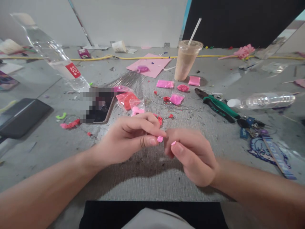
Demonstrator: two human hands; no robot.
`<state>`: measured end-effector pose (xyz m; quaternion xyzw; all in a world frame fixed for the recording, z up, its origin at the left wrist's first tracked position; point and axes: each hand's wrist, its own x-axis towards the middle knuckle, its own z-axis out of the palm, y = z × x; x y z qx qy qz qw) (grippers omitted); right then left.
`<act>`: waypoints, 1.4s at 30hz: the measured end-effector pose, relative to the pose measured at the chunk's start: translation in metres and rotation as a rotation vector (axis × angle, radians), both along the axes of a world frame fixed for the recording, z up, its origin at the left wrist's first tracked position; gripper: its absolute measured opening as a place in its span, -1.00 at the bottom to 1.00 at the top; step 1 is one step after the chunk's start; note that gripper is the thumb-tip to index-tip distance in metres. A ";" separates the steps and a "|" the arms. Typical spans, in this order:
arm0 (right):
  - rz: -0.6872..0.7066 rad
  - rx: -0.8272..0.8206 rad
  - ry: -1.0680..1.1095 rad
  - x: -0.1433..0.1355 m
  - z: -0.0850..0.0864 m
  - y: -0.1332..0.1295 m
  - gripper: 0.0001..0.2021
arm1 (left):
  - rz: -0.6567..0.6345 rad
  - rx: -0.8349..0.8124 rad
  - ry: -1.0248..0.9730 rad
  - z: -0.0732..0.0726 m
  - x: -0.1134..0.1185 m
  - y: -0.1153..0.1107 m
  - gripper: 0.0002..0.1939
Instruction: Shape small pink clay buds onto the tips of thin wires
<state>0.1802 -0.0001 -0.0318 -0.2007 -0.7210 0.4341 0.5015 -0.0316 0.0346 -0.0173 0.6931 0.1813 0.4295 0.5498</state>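
Between the thumb and forefinger of my left hand (pixel 130 136) is a small rolled lump of pink modelling clay (pixel 160 139). My right hand (pixel 194 156) is closed beside it, pinching a tiny flat piece of pink clay (pixel 173 143) between thumb and forefinger. The two hands nearly meet above the grey table. Just beyond them lie a bag of red clay (pixel 127 100), a pink clay packet (pixel 176 99) and small red clay flowers on wires (pixel 166 99). Part of the red pieces is hidden behind my left fingers.
A phone (pixel 103 106) lies at left, near a tilted water bottle (pixel 69 68). Green-handled pliers (pixel 215 106), a lying bottle (pixel 269 100) and keychains (pixel 259 140) are at right. Farther back stand a drink cup (pixel 187 60) and a bundle of thin wires (pixel 130 79).
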 end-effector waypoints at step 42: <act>-0.019 -0.009 -0.202 -0.006 0.010 -0.005 -0.69 | -0.086 -0.318 -0.164 -0.007 0.012 -0.019 -0.76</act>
